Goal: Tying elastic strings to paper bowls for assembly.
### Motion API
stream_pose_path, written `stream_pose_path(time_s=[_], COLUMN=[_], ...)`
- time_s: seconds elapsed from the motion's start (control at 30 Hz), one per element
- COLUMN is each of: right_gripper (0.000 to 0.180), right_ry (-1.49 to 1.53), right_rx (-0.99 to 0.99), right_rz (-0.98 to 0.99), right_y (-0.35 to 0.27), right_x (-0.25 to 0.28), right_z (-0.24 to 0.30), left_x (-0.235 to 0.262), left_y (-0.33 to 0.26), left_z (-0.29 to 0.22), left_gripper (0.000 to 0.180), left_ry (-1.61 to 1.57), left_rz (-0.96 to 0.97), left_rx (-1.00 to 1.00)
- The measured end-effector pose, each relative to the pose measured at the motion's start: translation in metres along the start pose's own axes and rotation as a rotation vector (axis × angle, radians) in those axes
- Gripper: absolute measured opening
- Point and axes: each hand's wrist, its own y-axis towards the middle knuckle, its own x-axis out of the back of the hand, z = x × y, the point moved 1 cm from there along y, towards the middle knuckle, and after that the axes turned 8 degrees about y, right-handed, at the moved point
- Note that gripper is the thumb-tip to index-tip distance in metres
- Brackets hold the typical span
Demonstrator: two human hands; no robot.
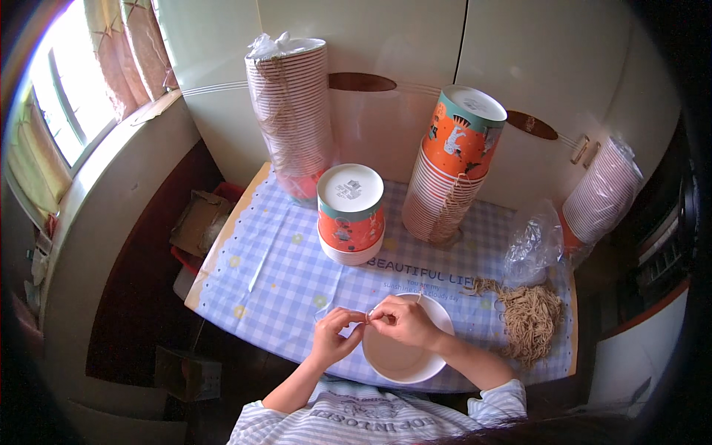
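White bowl (400, 360) under right fingers (386, 314), near left fingers (347, 317)

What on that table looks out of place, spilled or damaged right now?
I see nothing spilled or damaged. The one untidy spot is the tan string, lying in a loose, tangled heap toward the right edge of the table, with a crumpled clear plastic bag just behind it.

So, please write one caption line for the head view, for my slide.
Left hand and right hand held close together at a white bowl, with tan string heaped at right.
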Motion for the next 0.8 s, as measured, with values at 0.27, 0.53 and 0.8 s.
stream_pose_path(time_s=[0.27, 0.53, 0.8], right_gripper=[0.01, 0.01, 0.009], right_ry=[-0.048, -0.086, -0.094], right_rx=[-0.006, -0.014, 0.059], right_rz=[0.007, -0.004, -0.039], right_y=[0.0009, 0.0011, 0.0004], right_x=[0.0002, -0.0006, -0.0017], right_z=[0.0007, 0.0013, 0.0001], left_x=[-0.0017, 0.0007, 0.0061], left_y=[0.002, 0.0037, 0.0044], left_z=[0.0013, -0.0035, -0.0045], left_gripper=[0.015, 0.016, 0.013], left_ry=[0.041, 0.076, 0.116], left_rz=[-0.006, -0.004, 0.099], left_rx=[0.005, 0.017, 0.036])
